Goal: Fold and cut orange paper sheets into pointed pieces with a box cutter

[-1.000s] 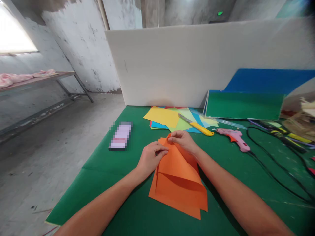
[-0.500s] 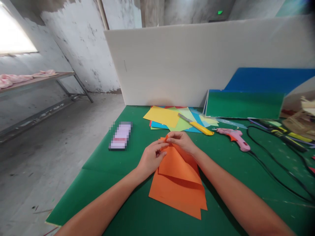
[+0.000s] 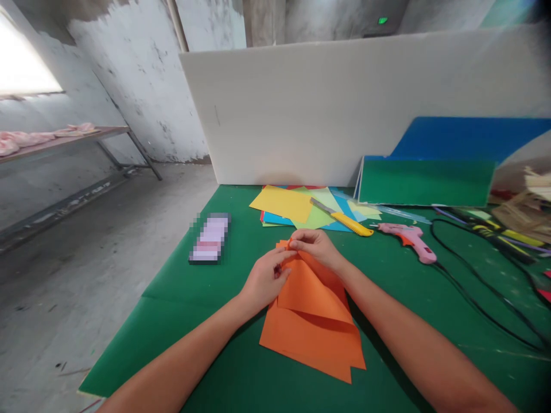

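Orange paper lies in front of me on the green tabletop, with an upper sheet lifted and bent above the one beneath. My right hand pinches the far end of the raised sheet, where it curls over between thumb and fingers. Against the left edge of that same sheet is my left hand, its fingers closed on the paper close to the right fingertips. Some fingertips and the exact fold are hidden behind the hands.
Beyond my hands are coloured paper sheets with a yellow utility knife on top. At right lie a pink glue gun and its black cable. A blurred phone-like object rests at left. A white board stands behind.
Both hands stay almost in place on the orange paper. The right fingers have pressed slightly further over the curled end, and the whole view has shifted a little.
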Motion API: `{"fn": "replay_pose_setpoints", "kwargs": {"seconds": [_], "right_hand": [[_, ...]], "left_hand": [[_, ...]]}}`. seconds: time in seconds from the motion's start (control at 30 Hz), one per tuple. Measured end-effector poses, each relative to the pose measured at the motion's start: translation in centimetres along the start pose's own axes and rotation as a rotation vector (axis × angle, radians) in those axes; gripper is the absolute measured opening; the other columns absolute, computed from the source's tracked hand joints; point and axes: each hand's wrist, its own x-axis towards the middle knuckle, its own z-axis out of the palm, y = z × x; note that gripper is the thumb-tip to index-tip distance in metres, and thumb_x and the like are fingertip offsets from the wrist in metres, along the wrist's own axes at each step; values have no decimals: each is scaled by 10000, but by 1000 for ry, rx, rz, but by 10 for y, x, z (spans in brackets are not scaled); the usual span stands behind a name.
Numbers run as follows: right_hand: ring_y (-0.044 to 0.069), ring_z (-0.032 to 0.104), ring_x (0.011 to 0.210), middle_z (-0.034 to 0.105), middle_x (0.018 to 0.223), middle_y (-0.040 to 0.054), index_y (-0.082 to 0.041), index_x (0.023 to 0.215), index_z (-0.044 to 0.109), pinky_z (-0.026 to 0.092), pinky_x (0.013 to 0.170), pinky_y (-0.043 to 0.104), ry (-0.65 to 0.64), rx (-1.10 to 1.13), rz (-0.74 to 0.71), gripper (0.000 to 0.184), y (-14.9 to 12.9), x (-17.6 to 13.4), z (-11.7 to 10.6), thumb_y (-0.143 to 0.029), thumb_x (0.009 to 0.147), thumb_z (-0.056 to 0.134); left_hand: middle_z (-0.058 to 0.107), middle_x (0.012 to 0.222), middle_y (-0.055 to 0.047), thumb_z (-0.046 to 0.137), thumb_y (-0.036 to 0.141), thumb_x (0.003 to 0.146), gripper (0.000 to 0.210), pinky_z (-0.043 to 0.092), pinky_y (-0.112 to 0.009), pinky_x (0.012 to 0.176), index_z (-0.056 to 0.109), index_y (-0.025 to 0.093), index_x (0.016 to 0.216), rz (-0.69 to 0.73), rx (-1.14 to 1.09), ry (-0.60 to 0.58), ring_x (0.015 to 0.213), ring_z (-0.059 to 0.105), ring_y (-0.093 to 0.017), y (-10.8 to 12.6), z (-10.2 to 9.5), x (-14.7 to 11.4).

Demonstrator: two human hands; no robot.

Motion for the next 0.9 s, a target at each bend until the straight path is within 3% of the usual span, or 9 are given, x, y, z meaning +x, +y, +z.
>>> {"fn": "replay_pose_setpoints", "kwargs": {"seconds": [0.5, 0.73, 0.9], "right_hand": [[159, 603, 720, 681, 745, 21, -210, 697, 723, 479, 716, 326, 2, 20, 7, 155, -2, -1, 2, -349, 707, 790], [162, 600, 702, 679, 733, 25, -202, 713, 717, 481, 706, 334, 27, 24, 26, 180, 0, -2, 3, -367, 702, 788], [159, 595, 685, 678, 723, 27, -196, 728, 712, 483, 691, 328, 26, 31, 44, 202, -1, -2, 5, -379, 693, 788]], "left_hand": [[704, 1095, -40, 543, 93, 786, 444, 494, -230, 618, 645, 212, 1201, -24, 22, 0, 609, 539, -96, -2, 0, 0], [715, 1117, -28, 517, 143, 860, 338, 536, -299, 815, 678, 225, 1146, -7, -31, 10, 924, 668, -182, 1, -1, 1], [721, 1105, -26, 554, 118, 839, 333, 541, -312, 840, 686, 225, 1125, -18, -7, 21, 962, 677, -196, 2, -2, 0]]}}
